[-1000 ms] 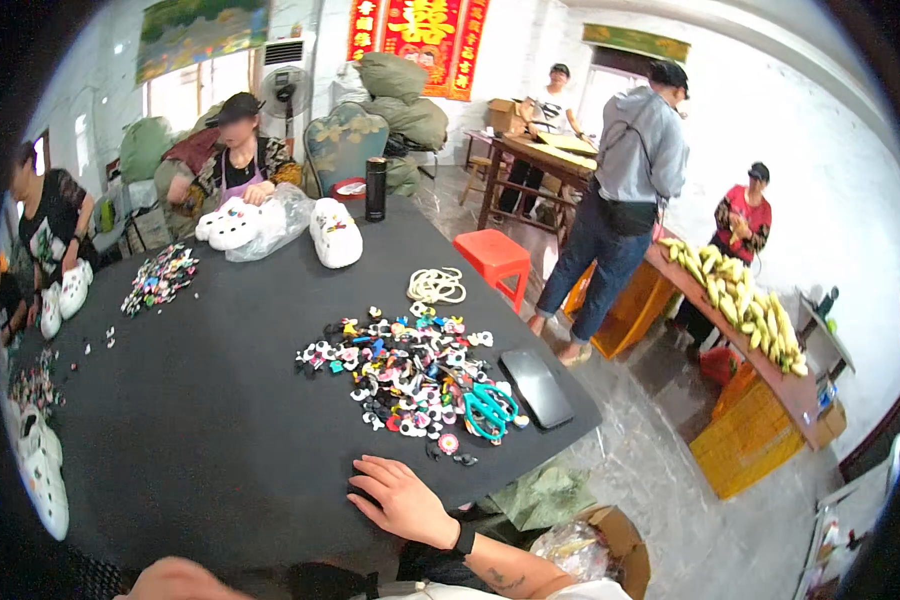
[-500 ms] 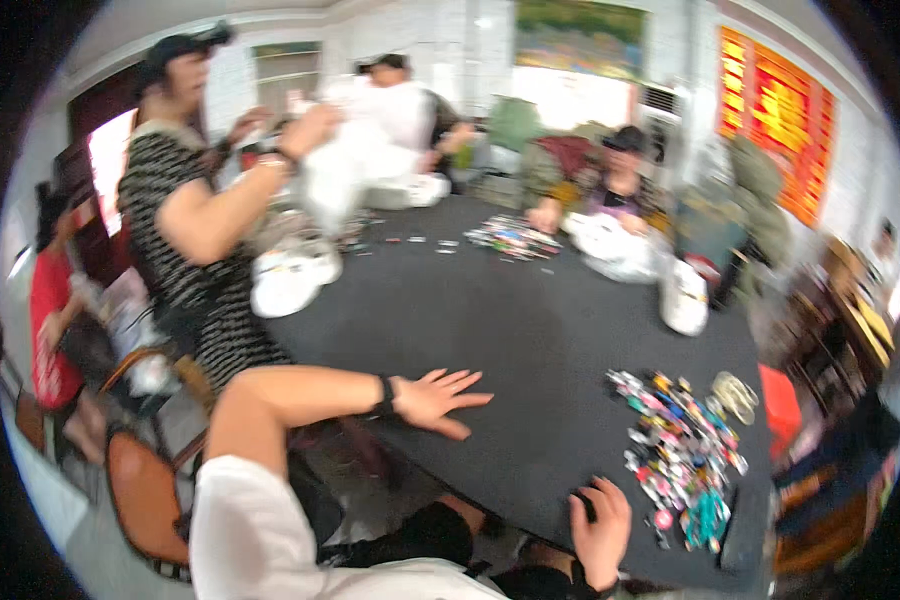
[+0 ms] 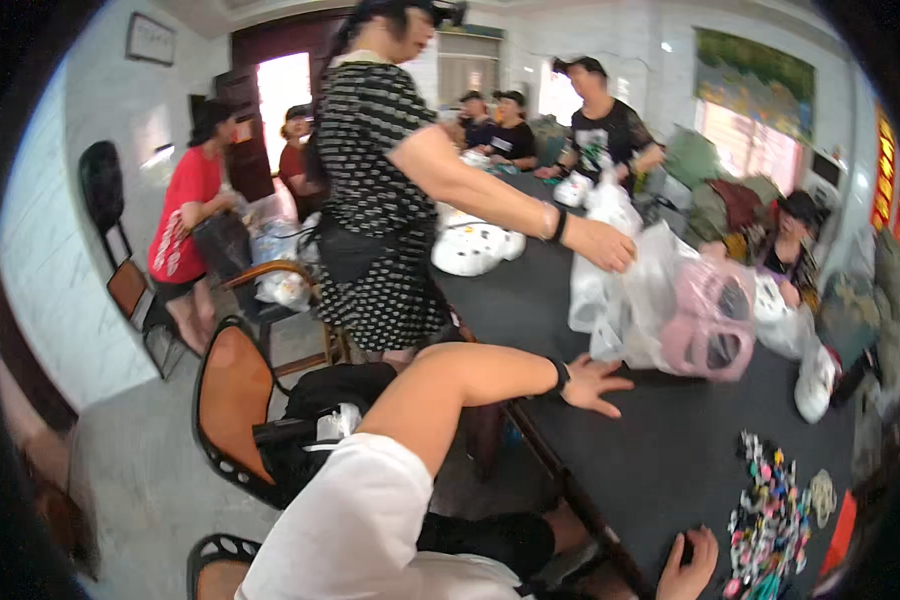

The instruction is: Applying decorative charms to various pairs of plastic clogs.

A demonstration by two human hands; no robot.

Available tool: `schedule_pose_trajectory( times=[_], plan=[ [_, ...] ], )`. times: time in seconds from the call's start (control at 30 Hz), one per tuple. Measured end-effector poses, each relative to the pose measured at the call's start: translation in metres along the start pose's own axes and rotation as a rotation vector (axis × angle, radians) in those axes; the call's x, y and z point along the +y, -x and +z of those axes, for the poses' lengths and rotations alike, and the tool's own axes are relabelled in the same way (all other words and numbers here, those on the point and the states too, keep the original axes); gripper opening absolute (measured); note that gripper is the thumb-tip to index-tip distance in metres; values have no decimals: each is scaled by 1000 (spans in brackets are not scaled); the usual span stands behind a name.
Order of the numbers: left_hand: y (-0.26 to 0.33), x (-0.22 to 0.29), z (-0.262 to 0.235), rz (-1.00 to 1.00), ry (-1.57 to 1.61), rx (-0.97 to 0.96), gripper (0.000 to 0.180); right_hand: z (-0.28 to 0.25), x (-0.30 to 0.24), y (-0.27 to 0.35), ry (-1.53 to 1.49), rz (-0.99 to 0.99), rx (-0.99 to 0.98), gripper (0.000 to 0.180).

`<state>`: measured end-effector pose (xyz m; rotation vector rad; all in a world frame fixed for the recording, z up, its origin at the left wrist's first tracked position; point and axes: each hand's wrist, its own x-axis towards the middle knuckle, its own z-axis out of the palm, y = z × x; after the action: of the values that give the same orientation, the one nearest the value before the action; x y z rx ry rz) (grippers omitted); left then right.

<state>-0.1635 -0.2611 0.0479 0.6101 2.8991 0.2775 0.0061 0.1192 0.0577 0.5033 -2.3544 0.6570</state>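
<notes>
My left hand [image 3: 595,387] lies on the black-topped table [image 3: 660,425] with its fingers spread, holding nothing. A dark band circles its wrist. Just beyond it, pink clogs [image 3: 705,320] in a clear plastic bag hang or rest over the table. A co-worker's hand [image 3: 602,245] grips the white plastic bags [image 3: 610,285] beside them. At the lower edge, my right hand [image 3: 692,568] rests loosely curved at the near side of the table, thumb apart from the fingers, nothing visible in it. To its right lies a pile of small colourful charms [image 3: 768,515].
A person in a patterned black dress [image 3: 370,200] stands at the left table edge. White clogs [image 3: 475,245] sit near them, and another white clog [image 3: 817,383] at the right. Chairs [image 3: 235,400] stand on the left. A beige cord coil [image 3: 822,498] lies by the charms.
The view has swung left. The co-worker in the patterned dress now reaches across the table with bags, and the pink clogs have come into sight near my left hand. My hands remain on the table.
</notes>
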Motion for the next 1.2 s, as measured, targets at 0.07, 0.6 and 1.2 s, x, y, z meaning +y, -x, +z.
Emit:
schedule_pose_trajectory(
  times=[0.07, 0.6, 1.2],
  plan=[
    [10, -2, -7, -27, -29, -13, 87, 28, 23, 8, -64, 138, -39, 15],
    [6, -2, -5, -105, 1, -40, 86, 29, 14, 0, -48, 141, 60, 11],
    [2, 10, -9, -110, 8, -74, 83, 26, 21, 9, 21, 95, 82, 12]
  ],
)
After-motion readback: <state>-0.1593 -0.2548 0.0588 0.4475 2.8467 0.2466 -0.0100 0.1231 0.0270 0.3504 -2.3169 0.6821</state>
